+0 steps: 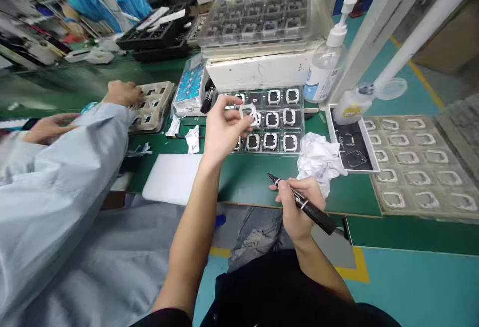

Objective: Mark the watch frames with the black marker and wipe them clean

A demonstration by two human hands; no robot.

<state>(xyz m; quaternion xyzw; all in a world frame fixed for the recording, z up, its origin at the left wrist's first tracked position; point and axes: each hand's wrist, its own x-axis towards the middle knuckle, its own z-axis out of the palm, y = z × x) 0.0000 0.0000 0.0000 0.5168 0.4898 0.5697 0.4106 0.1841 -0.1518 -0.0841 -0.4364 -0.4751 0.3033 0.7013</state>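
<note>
Between the thumb and fingers of my left hand (226,130) is a small white square frame (248,112), held just above a clear plastic tray (279,126). The tray carries rows of white frames with dark centres, such as the frame (290,143) in its front right pocket. My right hand (301,207) grips a black marker (312,210) over the table's front edge. The marker's dark tip points up and left, apart from the tray. A crumpled white paper wad (321,160) lies beyond the right hand.
A white foam sheet (172,178) lies left of my left arm. A pump bottle (325,70) and a small white box (354,140) stand at right, beside a tray of frames (419,162). Stacked trays (258,15) rise behind. At left, a co-worker's hand (123,93) reaches into another tray (159,112).
</note>
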